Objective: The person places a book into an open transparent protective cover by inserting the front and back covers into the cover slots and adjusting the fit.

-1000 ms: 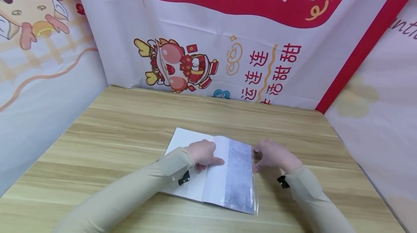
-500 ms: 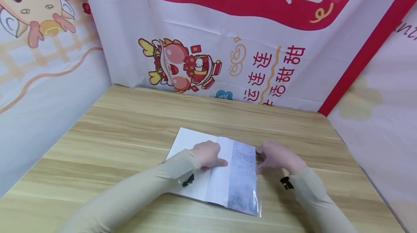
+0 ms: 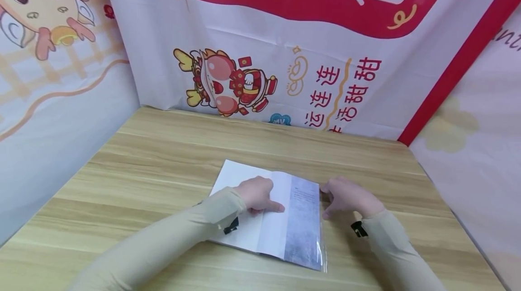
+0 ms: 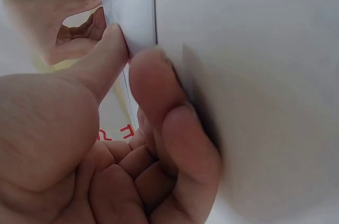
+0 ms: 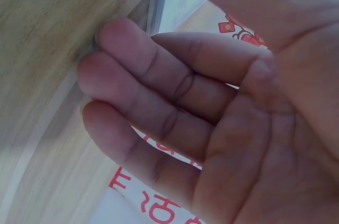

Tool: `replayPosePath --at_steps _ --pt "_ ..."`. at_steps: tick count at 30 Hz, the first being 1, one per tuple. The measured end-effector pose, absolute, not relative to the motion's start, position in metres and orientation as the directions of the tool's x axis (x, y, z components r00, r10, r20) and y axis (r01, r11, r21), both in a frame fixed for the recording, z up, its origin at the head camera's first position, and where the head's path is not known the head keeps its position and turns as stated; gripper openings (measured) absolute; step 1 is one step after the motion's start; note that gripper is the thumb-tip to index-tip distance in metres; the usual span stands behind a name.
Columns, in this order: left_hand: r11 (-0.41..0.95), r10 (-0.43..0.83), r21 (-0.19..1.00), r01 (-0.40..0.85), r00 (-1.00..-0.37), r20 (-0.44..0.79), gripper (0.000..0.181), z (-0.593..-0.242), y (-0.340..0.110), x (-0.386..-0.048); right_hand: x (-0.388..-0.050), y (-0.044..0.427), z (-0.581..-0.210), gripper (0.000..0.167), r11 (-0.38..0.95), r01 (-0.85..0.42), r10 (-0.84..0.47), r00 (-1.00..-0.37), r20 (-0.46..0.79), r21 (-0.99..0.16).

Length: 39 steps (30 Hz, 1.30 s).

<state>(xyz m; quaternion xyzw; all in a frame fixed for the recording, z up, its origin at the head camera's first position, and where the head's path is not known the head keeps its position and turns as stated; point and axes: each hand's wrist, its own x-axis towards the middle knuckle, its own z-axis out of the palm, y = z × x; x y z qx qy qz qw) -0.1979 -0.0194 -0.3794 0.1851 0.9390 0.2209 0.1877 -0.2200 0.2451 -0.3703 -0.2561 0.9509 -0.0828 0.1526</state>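
Observation:
An open book point(image 3: 240, 239) with white pages lies on the table, a blue-grey printed panel point(image 3: 303, 223) along its right side. Clear plastic film point(image 3: 324, 255) sticks out past the panel's right edge. My left hand point(image 3: 256, 194) rests on the white pages near the fold, thumb pointing right. In the left wrist view, its bent fingertips point(image 4: 153, 75) and thumb touch the page. My right hand point(image 3: 350, 196) is at the book's right edge, thumb and index finger apart. Loosely bent fingers point(image 5: 122, 83) reach down to the tabletop in the right wrist view.
The wood-grain table point(image 3: 163, 146) extends around the book on all sides. A white and red printed cloth point(image 3: 252, 24) hangs along the back edge. More printed cloth walls point(image 3: 61, 87) stand at left and right.
The whole view has shifted slightly, so book and hands appear a little farther right. The left thumb has slid slightly lower on the page. The right hand stays at the book's edge.

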Motion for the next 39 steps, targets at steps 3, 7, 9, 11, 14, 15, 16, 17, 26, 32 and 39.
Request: replayPosePath --at_steps 3,7,9,11,14,15,16,17,26,32,39 --pt "0.847 0.415 0.464 0.26 -0.869 -0.27 0.042 -0.379 -0.017 -0.198 -0.22 0.244 -0.37 0.035 0.86 -0.447 -0.501 -0.829 -0.247 -0.245" --pt "0.837 0.418 0.485 0.254 -0.868 -0.267 0.041 -0.379 -0.016 -0.198 -0.219 0.244 -0.37 0.035 0.864 -0.438 -0.494 -0.834 -0.244 -0.249" --pt "0.825 0.422 0.506 0.25 -0.868 -0.26 0.041 -0.38 -0.016 -0.198 -0.219 0.244 -0.37 0.034 0.862 -0.441 -0.496 -0.834 -0.241 -0.25" --pt "0.815 0.425 0.524 0.249 -0.87 -0.248 0.04 -0.38 -0.015 -0.199 -0.219 0.244 -0.37 0.034 0.86 -0.445 -0.5 -0.833 -0.237 -0.251" --pt "0.8 0.431 0.546 0.248 -0.871 -0.236 0.04 -0.382 -0.014 -0.199 -0.22 0.244 -0.37 0.034 0.864 -0.438 -0.493 -0.836 -0.24 -0.247" --pt "0.796 0.432 0.552 0.247 -0.871 -0.234 0.04 -0.381 -0.013 -0.199 -0.22 0.244 -0.37 0.035 0.868 -0.432 -0.486 -0.839 -0.243 -0.245" --pt "0.792 0.435 0.558 0.246 -0.869 -0.234 0.04 -0.382 -0.013 -0.199 -0.22 0.243 -0.37 0.035 0.872 -0.425 -0.479 -0.842 -0.248 -0.242" --pt "0.788 0.438 0.566 0.244 -0.867 -0.236 0.039 -0.382 -0.012 -0.199 -0.22 0.243 -0.37 0.035 0.876 -0.421 -0.474 -0.844 -0.251 -0.238" --pt "0.746 0.489 0.603 0.283 -0.847 -0.208 0.041 -0.382 -0.015 -0.198 -0.22 0.242 -0.37 0.037 0.885 -0.39 -0.45 -0.856 -0.255 -0.255" --pt "0.734 0.523 0.625 0.266 -0.808 -0.271 0.041 -0.378 -0.023 -0.201 -0.219 0.238 -0.371 0.038 0.885 -0.385 -0.449 -0.857 -0.255 -0.263" --pt "0.744 0.517 0.618 0.253 -0.804 -0.293 0.038 -0.377 -0.022 -0.2 -0.218 0.237 -0.372 0.043 0.871 -0.386 -0.464 -0.851 -0.248 -0.305"
